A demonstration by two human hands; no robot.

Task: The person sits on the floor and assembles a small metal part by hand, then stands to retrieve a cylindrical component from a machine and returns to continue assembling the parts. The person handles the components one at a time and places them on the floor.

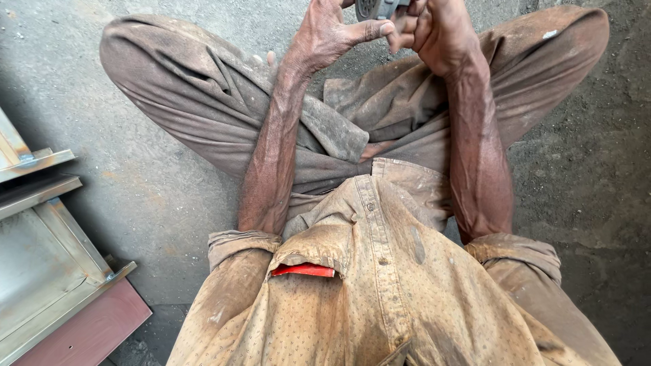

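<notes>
- My left hand (pixel 325 34) and right hand (pixel 437 30) meet at the top edge of the view, both closed around a small grey metal part (pixel 376 7), round with what looks like holes in its face; most of it is cut off by the frame, so I can't say just what it is.
- Left grip: fingers curled under the part, thumb stretched across toward the right hand and pressing near it. Right grip: fingers bunched tight on the part's side, pinching it.
- The part sits above my crossed legs, held up off the floor, between the two hands.
- Step in hand, as I judge it: fitting or turning something on this part by finger work. The next move calls for a firm hold from the left while the right fingers do the fine twisting or seating.
- My trousers (pixel 203 102) are coarse brown cloth, dusty and creased; my shirt (pixel 380 298) is tan with fine dots, buttoned, stained.
- A flat red thing (pixel 303 270) peeks from the chest pocket.
- The floor (pixel 135 190) is rough grey concrete, gritty.
- At the left lie sheet-metal frames (pixel 41 271), folded, dull and shiny in patches, on a reddish board (pixel 95 332).
</notes>
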